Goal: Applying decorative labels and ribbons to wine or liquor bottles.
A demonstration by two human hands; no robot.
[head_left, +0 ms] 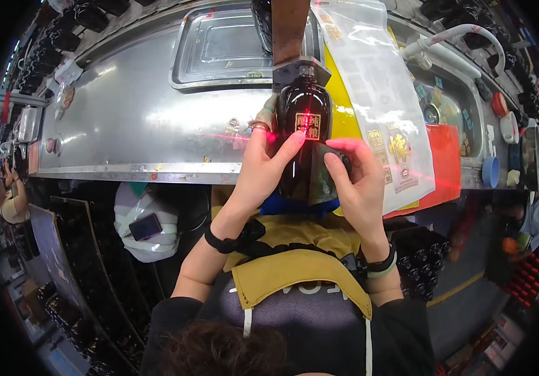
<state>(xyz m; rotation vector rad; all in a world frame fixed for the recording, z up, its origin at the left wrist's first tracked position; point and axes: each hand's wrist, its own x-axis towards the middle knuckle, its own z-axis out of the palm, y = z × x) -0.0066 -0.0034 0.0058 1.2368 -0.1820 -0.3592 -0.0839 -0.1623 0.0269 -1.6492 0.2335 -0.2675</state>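
Bottle: one dark brown glass bottle (304,135) is lying at the near edge of the steel counter (131,119), its neck pointing away from the person into a metal fixture (301,70) that seems to be bracing it.
Left hand: the left hand (263,169) is gripping the bottle's left flank, thumb lying across the glass, likely steadying it against rolling.
Right hand: the right hand (357,185) is clasping the bottle's right side and pressing a small dark label piece (327,164) onto it with thumb and fingers.
Laser line: one red line (432,182) is running across the bottle and both hands, probably serving as an alignment guide for the label.
Front label: one gold square label (308,125) is already sitting on the bottle's upper face.
Label sheet: one clear sheet (379,94) carrying gold stickers is lying just right of the bottle, within easy reach.
Tray: one empty steel tray (219,47) is resting beyond the bottle, to its left.
Wristbands: two, one on each wrist, near side of the bottle.
Phone: one phone (146,226) is lying on a white bundle below the counter, left of the bottle.
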